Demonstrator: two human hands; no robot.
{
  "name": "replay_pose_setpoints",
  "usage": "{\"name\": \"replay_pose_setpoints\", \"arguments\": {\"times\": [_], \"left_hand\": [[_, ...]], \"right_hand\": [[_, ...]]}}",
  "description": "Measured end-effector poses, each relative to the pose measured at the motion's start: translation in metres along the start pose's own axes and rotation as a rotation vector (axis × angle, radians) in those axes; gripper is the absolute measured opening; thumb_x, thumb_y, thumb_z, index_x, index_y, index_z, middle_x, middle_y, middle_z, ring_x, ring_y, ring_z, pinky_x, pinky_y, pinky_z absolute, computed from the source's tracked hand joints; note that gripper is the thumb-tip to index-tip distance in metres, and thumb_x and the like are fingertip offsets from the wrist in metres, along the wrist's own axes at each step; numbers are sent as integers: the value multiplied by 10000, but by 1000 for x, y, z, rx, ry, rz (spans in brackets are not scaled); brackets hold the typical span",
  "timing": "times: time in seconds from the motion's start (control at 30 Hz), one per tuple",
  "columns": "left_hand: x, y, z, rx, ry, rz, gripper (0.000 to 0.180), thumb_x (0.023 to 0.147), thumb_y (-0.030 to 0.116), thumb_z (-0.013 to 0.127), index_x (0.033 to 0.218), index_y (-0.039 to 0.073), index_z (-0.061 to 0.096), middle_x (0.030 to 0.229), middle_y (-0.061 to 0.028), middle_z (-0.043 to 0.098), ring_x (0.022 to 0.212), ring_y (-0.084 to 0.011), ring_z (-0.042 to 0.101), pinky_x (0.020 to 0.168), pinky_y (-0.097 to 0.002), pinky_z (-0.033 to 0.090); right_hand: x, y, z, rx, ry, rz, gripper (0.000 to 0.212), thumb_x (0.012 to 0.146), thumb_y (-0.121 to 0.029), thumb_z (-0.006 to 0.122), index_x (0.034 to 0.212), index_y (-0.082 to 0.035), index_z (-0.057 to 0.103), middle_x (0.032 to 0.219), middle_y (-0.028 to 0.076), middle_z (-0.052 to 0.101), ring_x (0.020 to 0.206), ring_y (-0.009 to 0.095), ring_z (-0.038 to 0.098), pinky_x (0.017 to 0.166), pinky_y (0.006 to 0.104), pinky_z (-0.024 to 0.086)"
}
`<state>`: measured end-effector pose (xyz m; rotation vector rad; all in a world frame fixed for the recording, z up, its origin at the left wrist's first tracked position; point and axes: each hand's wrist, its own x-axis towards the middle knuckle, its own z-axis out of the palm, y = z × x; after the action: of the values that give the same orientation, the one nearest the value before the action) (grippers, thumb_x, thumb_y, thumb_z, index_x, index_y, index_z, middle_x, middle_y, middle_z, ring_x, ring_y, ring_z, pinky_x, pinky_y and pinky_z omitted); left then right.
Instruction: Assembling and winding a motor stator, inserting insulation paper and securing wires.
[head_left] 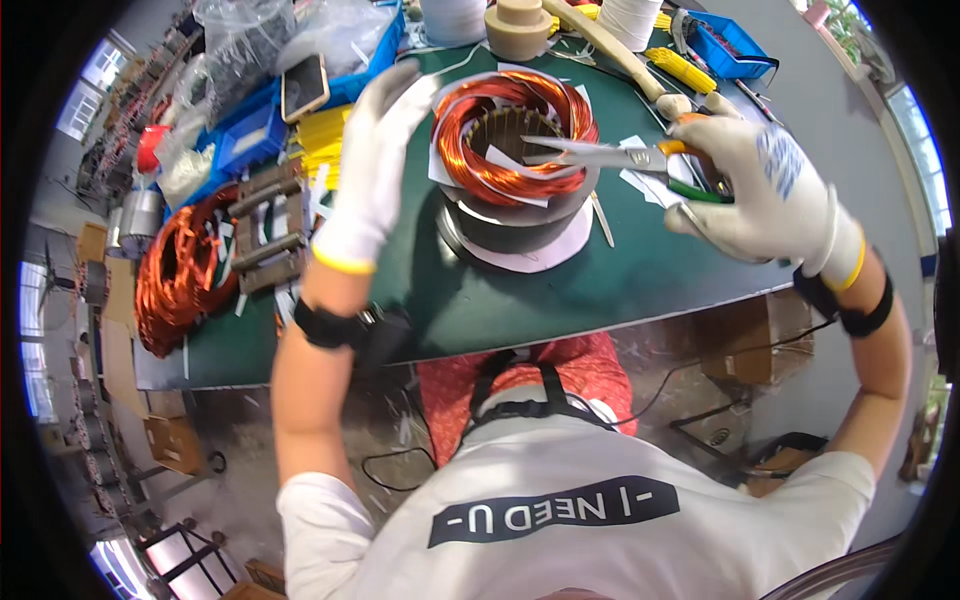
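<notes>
A motor stator with copper windings (470,160) stands upright in front of me, white paper pieces tucked around its coil ring. My right hand (775,185), in a white glove, grips scissors (620,157) with one orange and one green handle. Their blades are parted and reach over the coil ring toward its hollow middle. My left hand (380,150), gloved too, is raised at the stator's left side with its fingers stretched upward. Whether those fingertips touch the coil or the thin white strip near them, I cannot tell.
Loose copper coils (185,275) lie at the left beside a brown slatted frame (268,228). Behind are a phone (304,88), blue trays (250,140), yellow strips (322,140), thread spools (630,22) and a wooden mallet (610,45). A blue bin (730,45) stands far right.
</notes>
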<state>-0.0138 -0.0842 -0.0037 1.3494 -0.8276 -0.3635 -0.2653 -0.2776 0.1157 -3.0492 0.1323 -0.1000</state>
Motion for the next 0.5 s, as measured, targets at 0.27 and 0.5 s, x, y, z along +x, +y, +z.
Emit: {"name": "replay_pose_setpoints", "arguments": {"times": [0.27, 0.5], "left_hand": [[38, -36, 0, -184, -430, -121, 582, 884, 179, 666, 1397, -56, 522, 1308, -128, 641, 1180, -178, 610, 1066, -305, 456], [32, -38, 5, -283, -299, -139, 503, 876, 98, 630, 1348, -66, 567, 1247, -118, 667, 1126, -164, 630, 1033, -300, 479]], "right_hand": [[-16, 26, 35, -192, 89, -67, 514, 768, -466, 806, 1095, -91, 677, 946, 128, 703, 930, 323, 691, 1001, 447, 433], [-10, 24, 42, -182, 91, -124, 505, 706, -389, 877, 994, -31, 669, 821, 148, 680, 745, 327, 676, 722, 389, 521]]}}
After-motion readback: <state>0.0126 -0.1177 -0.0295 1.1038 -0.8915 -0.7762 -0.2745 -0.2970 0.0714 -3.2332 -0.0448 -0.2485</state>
